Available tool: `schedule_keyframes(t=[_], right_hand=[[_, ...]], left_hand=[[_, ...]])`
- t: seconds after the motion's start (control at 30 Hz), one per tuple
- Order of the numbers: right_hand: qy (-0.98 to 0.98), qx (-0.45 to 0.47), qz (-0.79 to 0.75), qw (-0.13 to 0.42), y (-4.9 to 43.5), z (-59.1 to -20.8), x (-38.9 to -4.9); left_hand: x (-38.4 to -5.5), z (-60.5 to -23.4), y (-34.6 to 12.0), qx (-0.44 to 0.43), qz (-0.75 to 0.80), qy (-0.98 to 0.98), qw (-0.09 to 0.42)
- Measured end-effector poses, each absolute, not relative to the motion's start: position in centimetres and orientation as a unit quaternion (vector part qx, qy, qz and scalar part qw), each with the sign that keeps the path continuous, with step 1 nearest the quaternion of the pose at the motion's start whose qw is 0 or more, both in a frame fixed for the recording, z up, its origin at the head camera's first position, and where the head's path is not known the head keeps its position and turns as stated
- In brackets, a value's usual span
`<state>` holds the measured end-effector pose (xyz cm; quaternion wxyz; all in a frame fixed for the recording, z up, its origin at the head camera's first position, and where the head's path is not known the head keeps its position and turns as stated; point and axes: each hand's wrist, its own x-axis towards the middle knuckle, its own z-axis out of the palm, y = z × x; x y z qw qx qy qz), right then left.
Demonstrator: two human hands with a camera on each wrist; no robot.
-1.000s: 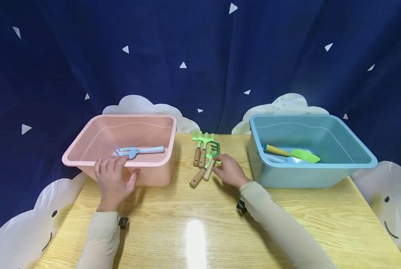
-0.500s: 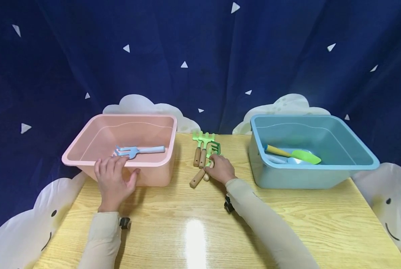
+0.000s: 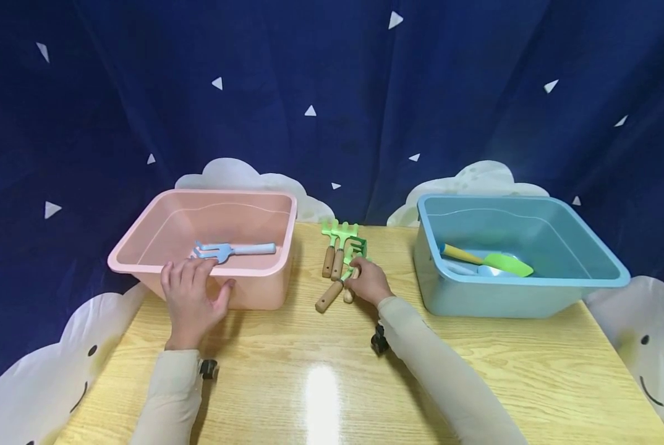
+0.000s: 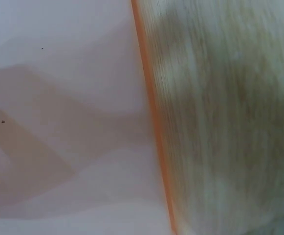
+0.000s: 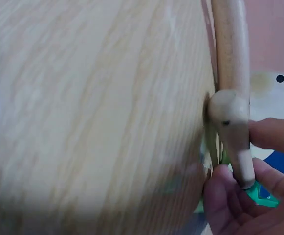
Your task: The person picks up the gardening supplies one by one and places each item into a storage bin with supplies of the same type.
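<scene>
In the head view my left hand (image 3: 193, 303) holds the front rim of a pink bin (image 3: 254, 290), fingers over the rim and thumb against the outside wall. Inside it lies a light-blue toy fork (image 3: 219, 251). My right hand (image 3: 370, 281) pinches the pale wooden handle of a small dark-green rake (image 3: 349, 296) in the middle of the table. The right wrist view shows thumb and fingers around that pale handle (image 5: 238, 132). Beside it lie two light-green hand forks (image 3: 338, 262) with brown handles and another brown-handled tool (image 3: 329, 297).
A blue bin (image 3: 521, 296) stands on the right, holding a green shovel (image 3: 507, 264) with a yellow handle and a light-blue tool (image 3: 489, 271). The wooden table (image 3: 265, 371) reaches back to a dark-blue curtain (image 3: 276, 74).
My right hand has moved left onto the pale handle and now pinches it; the handle has shifted slightly right. My left hand stays at the pink bin's rim.
</scene>
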<state>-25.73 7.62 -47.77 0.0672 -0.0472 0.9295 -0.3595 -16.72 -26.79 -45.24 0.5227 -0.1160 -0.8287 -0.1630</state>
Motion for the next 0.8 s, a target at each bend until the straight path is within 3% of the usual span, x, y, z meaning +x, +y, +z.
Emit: schedule_keyframes(t=[0.47,0.8], right_hand=[[0.882,-0.012,-0.468,0.061,10.5,-47.2,-25.5],[0.852,0.050,-0.513,0.087,12.9,-48.8,-25.5]], left_hand=[[-16.8,-45.5,-26.9,-0.114,-0.167,-0.831,0.519],[-16.8,-45.4,-26.7,-0.114,-0.166,-0.827,0.526]])
